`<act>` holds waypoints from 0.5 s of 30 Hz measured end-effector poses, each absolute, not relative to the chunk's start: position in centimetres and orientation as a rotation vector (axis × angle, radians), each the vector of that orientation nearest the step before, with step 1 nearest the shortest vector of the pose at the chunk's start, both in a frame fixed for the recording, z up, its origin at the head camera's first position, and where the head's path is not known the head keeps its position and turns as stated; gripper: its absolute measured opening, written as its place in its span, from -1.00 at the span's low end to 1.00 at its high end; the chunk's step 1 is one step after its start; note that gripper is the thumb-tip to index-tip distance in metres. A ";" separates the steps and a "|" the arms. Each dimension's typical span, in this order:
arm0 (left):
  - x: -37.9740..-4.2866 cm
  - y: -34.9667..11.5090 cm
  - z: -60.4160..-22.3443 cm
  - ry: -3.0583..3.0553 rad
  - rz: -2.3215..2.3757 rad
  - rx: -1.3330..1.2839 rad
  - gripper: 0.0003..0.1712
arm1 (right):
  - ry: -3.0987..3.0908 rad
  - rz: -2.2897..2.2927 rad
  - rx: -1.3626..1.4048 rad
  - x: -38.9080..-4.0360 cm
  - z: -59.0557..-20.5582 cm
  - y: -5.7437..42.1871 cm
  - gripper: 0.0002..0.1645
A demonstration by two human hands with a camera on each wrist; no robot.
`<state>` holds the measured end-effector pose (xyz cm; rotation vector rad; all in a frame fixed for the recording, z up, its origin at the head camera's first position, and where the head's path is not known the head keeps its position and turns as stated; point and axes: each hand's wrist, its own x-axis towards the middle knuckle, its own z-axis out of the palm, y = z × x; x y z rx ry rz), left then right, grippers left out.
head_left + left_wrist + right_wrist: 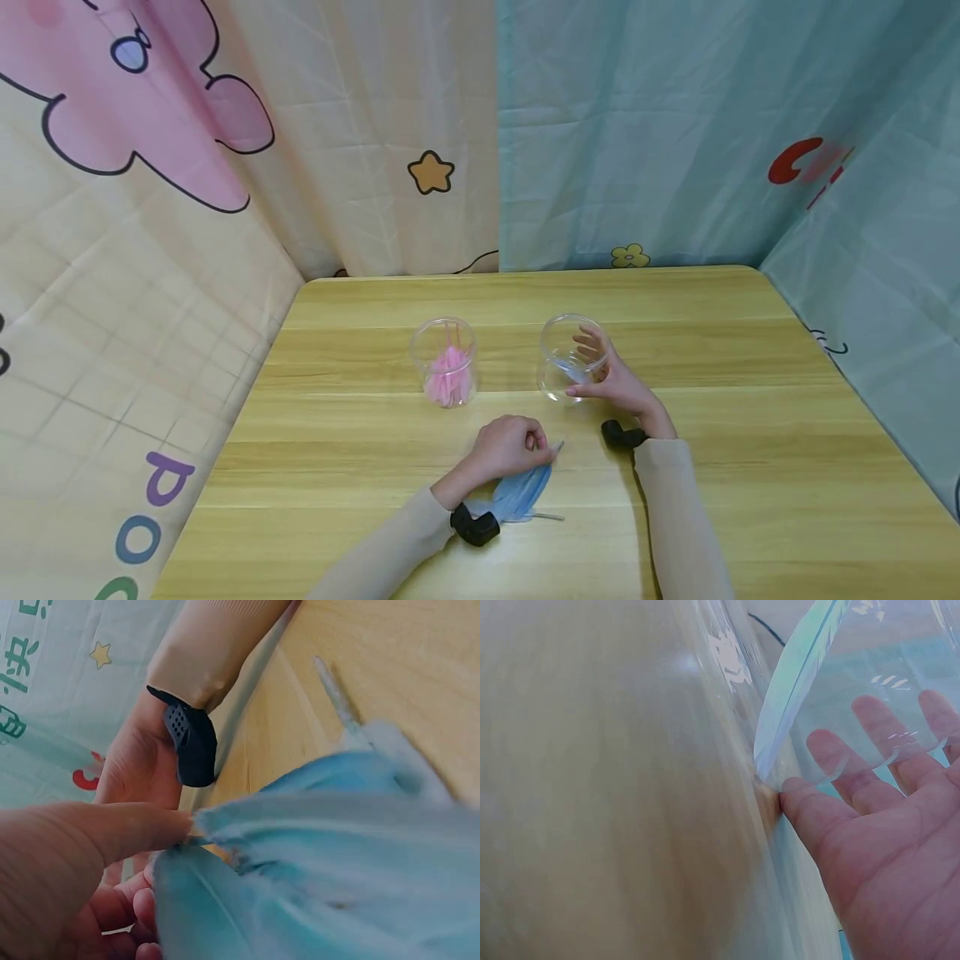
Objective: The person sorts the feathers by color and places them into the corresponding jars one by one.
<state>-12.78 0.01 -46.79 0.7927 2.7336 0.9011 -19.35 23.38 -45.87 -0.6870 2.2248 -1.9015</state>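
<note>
Thumb and fingertips of my left hand pinch blue feathers by their quill end, low over the table. In the head view, blue feathers show under that hand, and a pale quill sticks out to the right. My right hand holds a clear plastic cup from its right side, the thumb low at its base and the fingers spread round its wall. Inside this cup leans one pale blue feather, also seen through the wall in the head view.
Another clear cup stands to the left, with pink feathers inside. Both cups stand on a wooden table. Printed curtains close off the table's back and sides.
</note>
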 end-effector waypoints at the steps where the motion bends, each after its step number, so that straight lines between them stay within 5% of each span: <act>1: -12.8 0.0 -46.8 2.736 0.907 0.793 -0.80 | 2.226 -1.902 -0.687 -19.3 -45.9 23.4 0.20; 15: -13.3 -0.4 -45.7 2.624 1.197 0.724 -0.92 | 2.248 -1.884 -0.666 -19.2 -45.6 23.3 0.19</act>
